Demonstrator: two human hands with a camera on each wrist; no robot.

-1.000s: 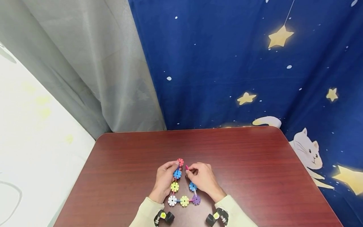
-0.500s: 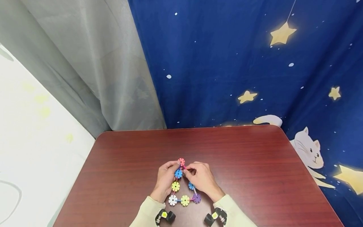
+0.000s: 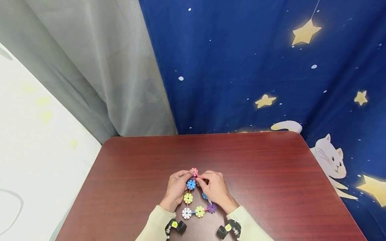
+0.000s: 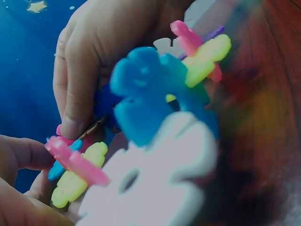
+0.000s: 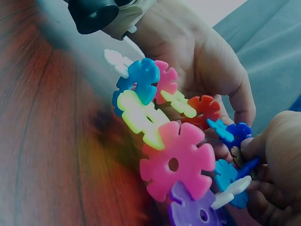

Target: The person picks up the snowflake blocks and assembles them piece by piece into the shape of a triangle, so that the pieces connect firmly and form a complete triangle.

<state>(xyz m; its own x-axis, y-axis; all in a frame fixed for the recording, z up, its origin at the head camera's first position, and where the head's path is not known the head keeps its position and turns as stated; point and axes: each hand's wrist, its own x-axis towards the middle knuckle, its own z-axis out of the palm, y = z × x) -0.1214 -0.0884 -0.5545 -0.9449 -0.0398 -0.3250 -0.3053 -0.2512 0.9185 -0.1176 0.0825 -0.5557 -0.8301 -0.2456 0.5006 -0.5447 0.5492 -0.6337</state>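
Note:
A chain of slotted plastic snowflake discs lies between my hands, with blue [image 3: 191,184], yellow [image 3: 188,198], white [image 3: 186,213] and purple [image 3: 212,208] pieces, some joined at right angles by edge-on discs. My left hand [image 3: 177,188] pinches its upper left end, near a pink disc [image 3: 194,171]. From the other side, my right hand [image 3: 216,189] pinches an edge-on pink disc, touching that end. A blue disc [image 3: 204,195] is partly covered by my right hand. In the right wrist view, the fingertips of both hands meet around blue discs [image 5: 238,135]; the exact joint is hidden.
The chain is above a dark red wooden table [image 3: 144,160]. Behind the table hang a grey curtain [image 3: 132,83] and a blue star-patterned curtain [image 3: 223,73]. A black wrist camera [image 3: 181,227] sits on each sleeve.
My right hand has moved left, carrying the edge-on pink disc from a gap away into contact with the chain's upper end. My left hand has hardly moved.

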